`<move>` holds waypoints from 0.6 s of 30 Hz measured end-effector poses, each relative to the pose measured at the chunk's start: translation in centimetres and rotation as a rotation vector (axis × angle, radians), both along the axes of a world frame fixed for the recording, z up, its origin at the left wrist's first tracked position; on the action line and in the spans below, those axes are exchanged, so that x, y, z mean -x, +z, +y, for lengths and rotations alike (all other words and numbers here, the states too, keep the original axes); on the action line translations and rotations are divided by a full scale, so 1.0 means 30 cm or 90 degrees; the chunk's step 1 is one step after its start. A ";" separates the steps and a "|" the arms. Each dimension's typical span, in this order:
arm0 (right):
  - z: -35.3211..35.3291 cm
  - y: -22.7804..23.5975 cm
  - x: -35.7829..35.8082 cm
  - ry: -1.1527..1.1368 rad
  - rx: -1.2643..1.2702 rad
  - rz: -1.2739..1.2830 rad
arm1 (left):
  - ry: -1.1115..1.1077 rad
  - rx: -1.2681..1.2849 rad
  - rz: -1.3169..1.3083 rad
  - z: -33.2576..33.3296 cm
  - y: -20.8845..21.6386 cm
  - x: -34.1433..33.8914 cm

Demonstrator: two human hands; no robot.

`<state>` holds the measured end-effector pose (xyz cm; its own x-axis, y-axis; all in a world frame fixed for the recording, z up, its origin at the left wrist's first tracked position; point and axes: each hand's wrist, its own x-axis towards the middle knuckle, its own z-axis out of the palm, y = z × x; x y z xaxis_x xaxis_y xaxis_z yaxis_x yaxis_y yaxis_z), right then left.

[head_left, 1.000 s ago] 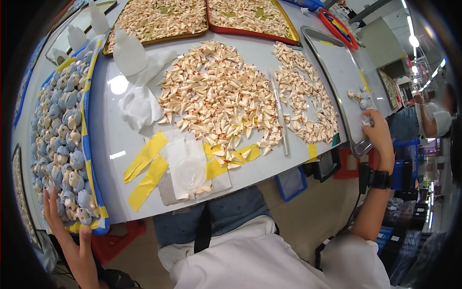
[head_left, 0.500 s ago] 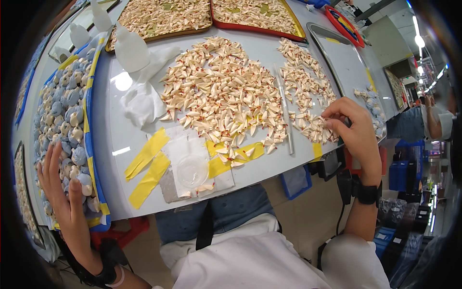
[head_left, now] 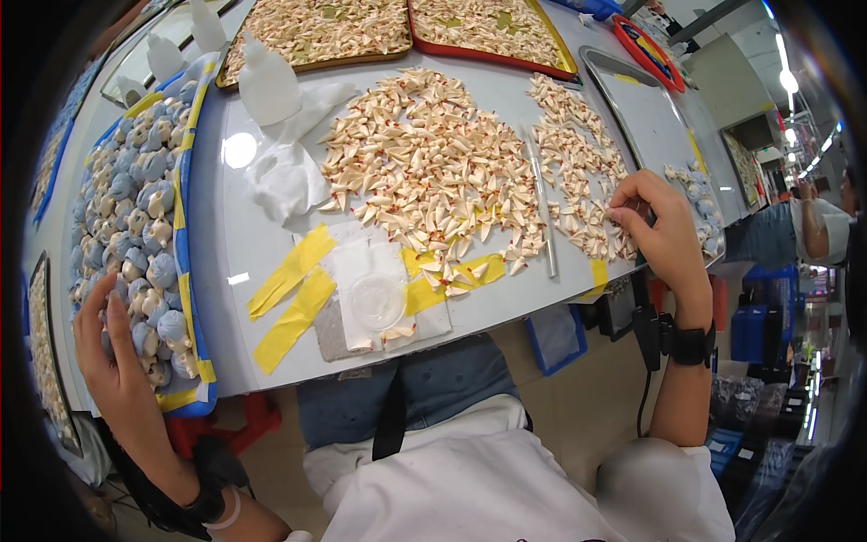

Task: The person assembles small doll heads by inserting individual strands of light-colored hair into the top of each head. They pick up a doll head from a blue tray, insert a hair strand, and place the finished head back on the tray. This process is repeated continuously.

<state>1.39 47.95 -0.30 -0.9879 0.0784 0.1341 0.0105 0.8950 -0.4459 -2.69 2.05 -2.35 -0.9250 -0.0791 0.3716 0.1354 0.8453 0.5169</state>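
Observation:
At the left, my left hand (head_left: pixel 116 352) reaches over the near end of a blue-edged tray (head_left: pixel 185 244) filled with small blue-and-cream figures (head_left: pixel 135 194). Its thumb and fingers curve toward each other among the figures; what lies between the tips is hidden. My right hand (head_left: pixel 664 221) is at the right edge of a smaller pile of cream, red-tipped pointed pieces (head_left: pixel 587 163). Thumb and forefinger are pinched together there, apparently on one small cream piece. Left of that pile lies a larger heap of the same pieces (head_left: pixel 442 163), with a slim metal rod (head_left: pixel 540 203) between the two.
Two trays of cream pieces (head_left: pixel 325 32) stand at the back. White squeeze bottles (head_left: pixel 269 86) and a crumpled white cloth (head_left: pixel 284 181) are at the left. A round clear dish (head_left: pixel 377 303) sits near yellow tape strips (head_left: pixel 293 321). A metal tray (head_left: pixel 650 117) lies at the right.
My left hand's spread fingers have drawn in toward the thumb over the figures. My right hand stays pinched by the smaller pile. The whole view has shifted slightly.

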 end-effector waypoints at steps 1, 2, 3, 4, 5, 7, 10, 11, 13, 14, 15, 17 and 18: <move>-0.002 0.002 -0.001 -0.001 -0.022 0.018 | 0.004 0.014 0.012 0.009 0.002 0.003; -0.002 0.003 0.002 -0.001 -0.043 0.036 | 0.009 0.028 0.023 0.019 0.005 0.006; -0.003 0.008 0.005 0.005 -0.044 0.051 | 0.020 0.056 0.048 0.028 0.006 0.006; -0.004 0.016 0.010 0.011 -0.044 0.066 | 0.020 0.085 0.053 0.029 0.010 -0.002; -0.004 0.021 0.013 0.017 -0.043 0.082 | 0.020 0.116 0.059 0.028 0.017 -0.010; 0.006 0.017 0.026 0.026 -0.023 0.104 | 0.019 0.107 0.058 0.012 0.024 -0.022; 0.026 0.004 0.009 -0.023 -0.001 0.100 | -0.003 -0.002 0.014 0.002 -0.023 0.027; 0.031 0.001 0.004 -0.043 0.008 0.094 | 0.005 -0.019 -0.017 0.006 -0.031 0.041; 0.038 -0.017 0.015 -0.034 0.024 0.107 | 0.026 -0.036 -0.056 -0.028 0.011 0.024; 0.043 -0.027 0.019 -0.025 0.033 0.115 | 0.026 -0.054 -0.066 -0.049 0.012 0.019; 0.032 -0.027 0.032 -0.009 0.032 0.100 | 0.049 -0.083 -0.077 -0.057 0.037 -0.004; 0.050 -0.017 0.026 -0.007 0.015 0.089 | 0.031 -0.031 -0.014 -0.026 0.034 0.014; 0.089 -0.046 -0.001 -0.029 0.008 0.084 | 0.024 -0.028 0.026 0.015 0.024 0.036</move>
<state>1.42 50.60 -1.69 -0.9570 0.1252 0.2618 -0.0086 0.8894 -0.4570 -3.76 2.51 -1.62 -0.9055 -0.1305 0.4038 0.1255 0.8266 0.5486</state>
